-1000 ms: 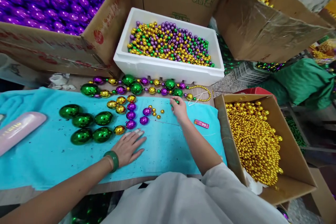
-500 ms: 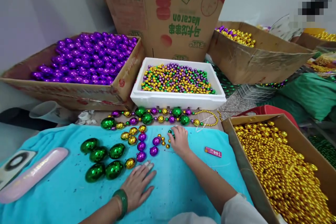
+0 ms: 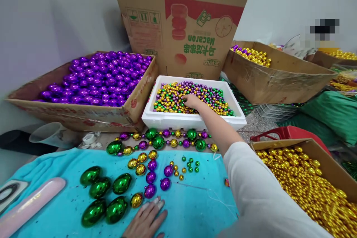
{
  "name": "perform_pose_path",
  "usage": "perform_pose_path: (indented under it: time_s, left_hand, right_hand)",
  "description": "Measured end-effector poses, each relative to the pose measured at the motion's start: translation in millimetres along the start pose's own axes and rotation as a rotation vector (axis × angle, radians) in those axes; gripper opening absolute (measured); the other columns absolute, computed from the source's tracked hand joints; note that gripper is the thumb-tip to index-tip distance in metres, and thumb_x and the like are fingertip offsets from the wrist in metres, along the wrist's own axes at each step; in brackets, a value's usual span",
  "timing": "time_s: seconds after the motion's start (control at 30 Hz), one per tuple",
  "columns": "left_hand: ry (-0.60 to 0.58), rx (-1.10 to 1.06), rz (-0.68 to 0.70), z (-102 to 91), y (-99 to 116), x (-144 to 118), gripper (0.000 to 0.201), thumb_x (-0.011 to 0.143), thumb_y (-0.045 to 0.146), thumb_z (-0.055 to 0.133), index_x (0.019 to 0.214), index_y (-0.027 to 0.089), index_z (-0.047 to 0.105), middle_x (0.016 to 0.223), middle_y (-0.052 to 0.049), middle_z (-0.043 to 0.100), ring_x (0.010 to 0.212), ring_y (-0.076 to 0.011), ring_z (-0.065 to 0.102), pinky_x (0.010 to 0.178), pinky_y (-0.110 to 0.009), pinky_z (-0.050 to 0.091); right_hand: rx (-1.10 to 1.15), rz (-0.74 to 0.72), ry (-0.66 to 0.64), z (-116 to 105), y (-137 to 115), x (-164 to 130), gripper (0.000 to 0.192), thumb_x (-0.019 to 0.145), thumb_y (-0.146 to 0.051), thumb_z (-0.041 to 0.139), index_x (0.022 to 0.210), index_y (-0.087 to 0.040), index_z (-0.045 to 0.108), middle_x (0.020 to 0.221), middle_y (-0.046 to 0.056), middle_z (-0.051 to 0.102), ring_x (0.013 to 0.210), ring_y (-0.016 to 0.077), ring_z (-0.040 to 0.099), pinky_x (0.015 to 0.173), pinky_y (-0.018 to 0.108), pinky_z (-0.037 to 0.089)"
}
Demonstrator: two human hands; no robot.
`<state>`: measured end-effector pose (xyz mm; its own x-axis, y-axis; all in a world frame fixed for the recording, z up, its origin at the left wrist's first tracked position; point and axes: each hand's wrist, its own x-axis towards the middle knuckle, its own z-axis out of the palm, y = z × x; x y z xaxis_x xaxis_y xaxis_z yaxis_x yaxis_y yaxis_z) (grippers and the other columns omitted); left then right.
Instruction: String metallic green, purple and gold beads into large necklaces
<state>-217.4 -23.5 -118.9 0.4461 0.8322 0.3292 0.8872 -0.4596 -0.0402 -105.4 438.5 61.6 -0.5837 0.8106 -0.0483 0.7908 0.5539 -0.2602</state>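
Note:
My right hand (image 3: 192,101) reaches forward into the white foam box (image 3: 192,122) of small gold, green and purple beads; its fingertips are down among the beads, so I cannot tell if they hold any. My left hand (image 3: 146,219) lies flat and open on the teal cloth (image 3: 195,204), just below a purple bead column (image 3: 151,176). Several small green beads (image 3: 190,164) lie loose on the cloth. Large green beads (image 3: 106,193) and gold beads (image 3: 139,158) sit left of them. A strung bead necklace (image 3: 167,142) lies along the cloth's far edge.
A cardboard box of purple beads (image 3: 92,78) stands at the back left and a tall carton (image 3: 184,18) behind the foam box. A box of gold beads (image 3: 312,178) is at my right, another box (image 3: 279,74) beyond it. A pink case (image 3: 30,202) lies at the left.
My right hand left the cloth, where several small green beads now lie, and moved forward into the foam box. The camera tilted up. My left hand stayed flat.

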Motion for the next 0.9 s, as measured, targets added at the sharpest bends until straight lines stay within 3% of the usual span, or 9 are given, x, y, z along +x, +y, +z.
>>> perform_pose_path:
  time_s: [0.2,0.4,0.57,0.67,0.73,0.83,0.9]
  left_hand:
    - [-0.029,0.027,0.004,1.7,-0.8,0.6,0.04,0.08,0.046,0.059,0.117,0.033,0.061,0.127,0.001,0.061,0.117,-0.0226,0.053,0.098,-0.035,0.038]
    - [-0.014,0.015,-0.006,-0.1,-0.2,2.0,0.039,0.08,0.044,0.059,0.117,0.033,0.061,0.126,0.001,0.061,0.116,-0.0217,0.053,0.101,-0.034,0.037]
    - [-0.014,-0.001,-0.006,-0.9,-0.6,3.0,0.039,0.082,0.047,0.057,0.118,0.032,0.061,0.127,0.0,0.061,0.116,-0.0222,0.053,0.1,-0.034,0.037]
    - [0.006,-0.005,-0.004,1.1,-0.8,2.7,0.038,0.083,0.047,0.056,0.117,0.031,0.061,0.125,-0.001,0.062,0.116,-0.022,0.053,0.101,-0.033,0.036]
    - [0.013,-0.008,-0.004,2.3,-0.8,2.5,0.037,0.084,0.047,0.055,0.117,0.031,0.062,0.124,-0.001,0.063,0.116,-0.0218,0.052,0.101,-0.033,0.035]
    - [0.008,-0.011,-0.009,2.4,-0.3,2.6,0.037,0.083,0.047,0.056,0.116,0.031,0.062,0.124,-0.001,0.063,0.116,-0.0215,0.052,0.103,-0.033,0.034]
    - [0.004,-0.013,-0.012,1.6,0.1,2.9,0.037,0.083,0.047,0.056,0.116,0.031,0.062,0.124,0.0,0.062,0.117,-0.0211,0.051,0.104,-0.033,0.033]
  right_hand:
    - [-0.058,0.02,-0.087,14.3,-0.4,23.5,0.052,0.07,-0.004,0.062,0.119,-0.02,0.064,0.115,0.01,0.068,0.106,0.026,0.062,0.089,0.029,0.047]
    - [-0.05,0.084,-0.105,6.3,6.2,21.4,0.038,0.074,-0.005,0.061,0.109,-0.017,0.07,0.109,0.009,0.07,0.101,0.023,0.064,0.086,0.026,0.048]
    - [-0.068,0.1,-0.126,-0.2,-1.5,24.1,0.03,0.068,0.0,0.066,0.095,-0.01,0.073,0.1,0.017,0.071,0.096,0.0289,0.065,0.085,0.033,0.05]
    - [-0.056,0.077,-0.077,-5.4,-10.4,27.7,0.036,0.073,0.0,0.058,0.106,-0.008,0.069,0.108,0.018,0.068,0.104,0.0285,0.063,0.09,0.034,0.048]
    - [-0.03,0.02,-0.056,-6.5,-19.4,30.4,0.048,0.075,0.001,0.055,0.12,-0.012,0.062,0.119,0.013,0.065,0.111,0.0242,0.059,0.093,0.029,0.046]
    - [0.003,-0.085,-0.091,-1.9,-34.9,34.8,0.066,0.07,0.002,0.058,0.132,-0.022,0.054,0.13,0.005,0.059,0.115,0.0199,0.057,0.095,0.023,0.043]
    - [0.005,-0.112,-0.125,2.9,-42.8,37.8,0.071,0.066,0.003,0.06,0.132,-0.023,0.054,0.131,0.006,0.058,0.113,0.0219,0.058,0.094,0.025,0.044]
